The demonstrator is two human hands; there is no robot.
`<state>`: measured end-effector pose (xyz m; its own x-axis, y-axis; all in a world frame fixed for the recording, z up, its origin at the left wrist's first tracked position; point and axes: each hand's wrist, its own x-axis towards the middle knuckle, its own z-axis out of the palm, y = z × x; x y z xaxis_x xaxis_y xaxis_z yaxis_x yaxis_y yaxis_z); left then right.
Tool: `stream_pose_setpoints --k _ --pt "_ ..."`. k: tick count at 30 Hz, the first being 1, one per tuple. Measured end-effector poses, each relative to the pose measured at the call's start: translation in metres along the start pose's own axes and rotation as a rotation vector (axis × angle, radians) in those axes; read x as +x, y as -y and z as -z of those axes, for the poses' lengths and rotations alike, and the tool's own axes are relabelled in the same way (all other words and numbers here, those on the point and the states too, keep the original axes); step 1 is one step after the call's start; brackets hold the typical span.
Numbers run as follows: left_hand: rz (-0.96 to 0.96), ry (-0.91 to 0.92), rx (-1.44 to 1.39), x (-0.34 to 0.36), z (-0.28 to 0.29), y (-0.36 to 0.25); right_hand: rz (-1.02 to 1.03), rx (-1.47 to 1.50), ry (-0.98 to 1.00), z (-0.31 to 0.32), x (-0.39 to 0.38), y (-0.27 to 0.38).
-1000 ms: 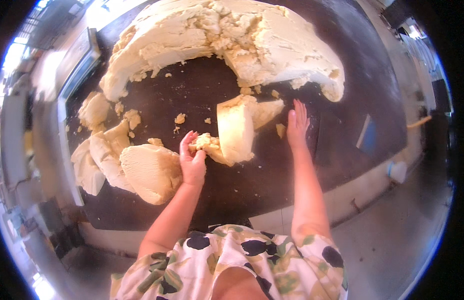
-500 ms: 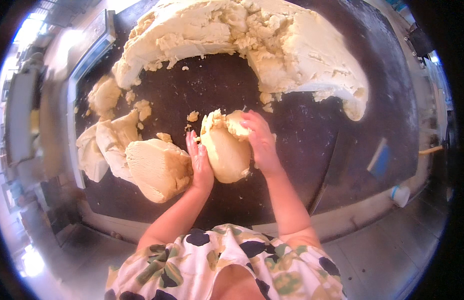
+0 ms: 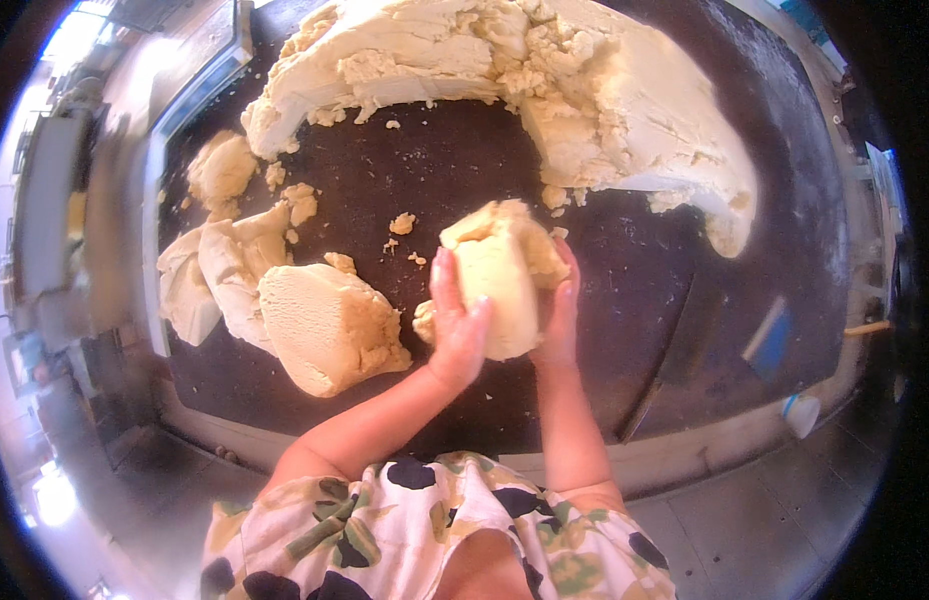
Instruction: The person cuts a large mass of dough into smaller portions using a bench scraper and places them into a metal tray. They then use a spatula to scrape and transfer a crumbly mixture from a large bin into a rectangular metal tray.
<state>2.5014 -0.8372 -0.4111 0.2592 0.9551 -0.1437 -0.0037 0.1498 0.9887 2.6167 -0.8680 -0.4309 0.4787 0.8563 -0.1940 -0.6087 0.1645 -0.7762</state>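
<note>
Lying at the left of the dark surface (image 3: 614, 270), two pale dough slabs (image 3: 242, 268) lean together, one folded against the other, with a rough lump (image 3: 222, 168) just beyond them. Next along, a dough block (image 3: 324, 325) sits just beside those slabs, smooth on its left face and crumbly on its right. Small crumbs (image 3: 402, 223) dot the middle, and here comes the action: a left hand (image 3: 459, 325), thumb spread from the fingers, presses flat against the near left side of a dough chunk (image 3: 496, 285), with a ragged scrap (image 3: 424, 320) showing at its outer edge. That chunk is upright between both hands, torn and rough on top; whether it touches the surface, I can't tell. Over on its other side, a right hand (image 3: 559, 310) cups it, fingers slightly bent and opened about as wide as the dough. Arching across the far side, a huge dough mass (image 3: 634, 110) curves round and tapers at the right. Farther right lies a flat blue-and-white piece (image 3: 769, 342), and beyond the near edge, a white tub (image 3: 801, 417) with a blue band.
</note>
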Motion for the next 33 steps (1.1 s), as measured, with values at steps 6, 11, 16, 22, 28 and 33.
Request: stream_pose_setpoints --k 6,11,16,22,28,33 --pt "-0.351 0.348 0.527 -0.015 0.017 -0.052 -0.076 0.341 0.017 -0.017 -0.01 0.019" --pt "-0.616 0.322 0.312 0.001 0.082 -0.114 -0.052 0.584 -0.075 -0.043 -0.025 0.013" --pt "-0.074 0.159 -0.591 -0.045 0.109 -0.115 -0.1 0.549 -0.149 -0.144 -0.07 0.008" --pt "-0.405 0.117 -0.272 -0.078 0.212 -0.204 -0.116 0.438 -0.07 -0.242 -0.14 -0.016" --pt "-0.535 0.206 -0.101 -0.154 0.426 -0.276 -0.166 0.26 0.021 -0.384 -0.244 -0.088" --pt "-0.321 0.057 -0.079 -0.247 0.664 -0.27 -0.057 0.22 0.093 -0.545 -0.323 -0.136"
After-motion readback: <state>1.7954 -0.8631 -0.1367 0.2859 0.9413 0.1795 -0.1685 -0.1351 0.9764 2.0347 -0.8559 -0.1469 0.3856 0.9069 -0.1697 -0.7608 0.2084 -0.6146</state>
